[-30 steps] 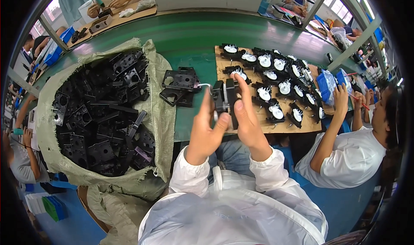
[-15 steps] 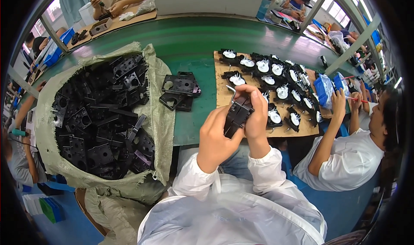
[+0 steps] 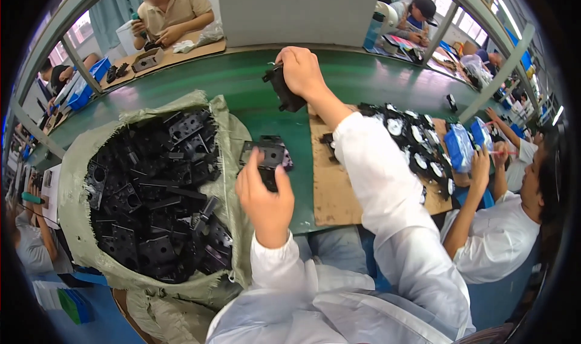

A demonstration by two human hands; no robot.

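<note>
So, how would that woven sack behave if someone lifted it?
The sack would probably sag, since its sides crease and fold. It seems likely to be heavy, packed with black parts. Those might shift or spill, since they lie loosely heaped and it gapes wide open.

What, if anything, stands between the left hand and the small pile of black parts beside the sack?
Nothing visible: the left hand overlaps the near side of the black parts; contact is unclear.

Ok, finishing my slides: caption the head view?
Right hand holding a black part, left hand near stacked black pieces.
</note>
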